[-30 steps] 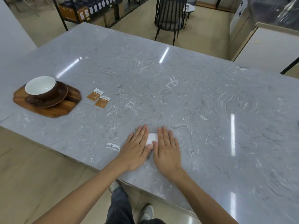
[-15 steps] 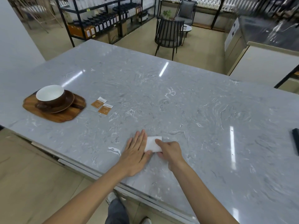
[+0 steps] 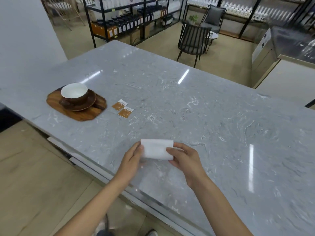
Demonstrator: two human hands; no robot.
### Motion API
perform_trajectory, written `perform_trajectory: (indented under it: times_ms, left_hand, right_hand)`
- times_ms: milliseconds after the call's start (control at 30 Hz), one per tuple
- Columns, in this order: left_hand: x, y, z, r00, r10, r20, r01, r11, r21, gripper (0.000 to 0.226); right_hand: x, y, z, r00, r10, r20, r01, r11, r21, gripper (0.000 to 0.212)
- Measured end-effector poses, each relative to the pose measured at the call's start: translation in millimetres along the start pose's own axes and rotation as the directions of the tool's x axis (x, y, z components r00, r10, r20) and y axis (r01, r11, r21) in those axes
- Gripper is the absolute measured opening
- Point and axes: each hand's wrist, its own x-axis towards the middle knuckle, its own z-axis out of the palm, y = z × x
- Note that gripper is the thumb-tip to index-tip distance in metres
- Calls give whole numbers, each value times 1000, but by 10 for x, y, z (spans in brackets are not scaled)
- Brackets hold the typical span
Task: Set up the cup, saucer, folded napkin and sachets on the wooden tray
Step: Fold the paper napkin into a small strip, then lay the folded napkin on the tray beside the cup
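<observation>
The cup (image 3: 74,93) sits on its saucer (image 3: 88,102), and the saucer rests on the tray (image 3: 54,101) at the left of the worktop (image 3: 204,108). That part of the setting looks done.

The two sachets (image 3: 122,108) lie flat on the worktop just beside the tray's right edge, not on it. They are apart from each other and from the wood.

The napkin (image 3: 156,149) is a white folded rectangle near the front edge of the worktop, well apart from the tray. Both hands hold it. The left hand (image 3: 132,160) grips its left end, fingers curled behind the paper. The right hand (image 3: 185,159) pinches its right end, thumb on top. Whether the napkin is lifted clear of the worktop or touching it cannot be told from this view.

Judging by how things lie, the task is about halfway along. The napkin seems folded, though another fold may be intended. What is left is to carry it across to the tray, then move both sachets onto the wood. The free strip of tray in front of the saucer is narrow, so placement there will need some care.
</observation>
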Motion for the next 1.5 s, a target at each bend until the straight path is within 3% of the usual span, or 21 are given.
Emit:
perform_trajectory:
  times_ms: [167, 333, 567, 833, 1167, 1367, 1500]
  left_hand:
    - [-104, 229, -461, 992, -76, 99, 100, 960, -263, 36]
    - [-199, 357, -979, 989, -98, 111, 131, 926, -354, 48]
    - [-294, 419, -1894, 996, -63, -69, 42, 959, -280, 58]
    - [-281, 529, -2938, 953, -65, -295, -13, 967, -254, 45]
    - [-263, 629, -4180, 979, -150, -138, 108, 957, -270, 37]
    - [-138, 646, -4510, 982, -122, -146, 86, 968, -234, 39]
    - [48, 663, -4706, 979, -121, -167, 77, 966, -247, 24]
  right_hand:
    - [-174, -103, 271, 992, -35, 120, 36, 999, -5, 21]
    - [-265, -139, 742, 970, 0, 243, 16, 998, -65, 26]
    - [-359, -41, 1653, 953, 15, 304, 6, 998, -70, 24]
    - [-410, 177, 2874, 957, 25, 289, -8, 998, -59, 16]
    - [-333, 406, 4013, 951, 63, 303, -28, 993, -119, 11]
    - [-170, 424, 4362, 954, 69, 293, -28, 989, -143, 15]
    - [21, 395, 4626, 955, 71, 289, -38, 992, -118, 14]
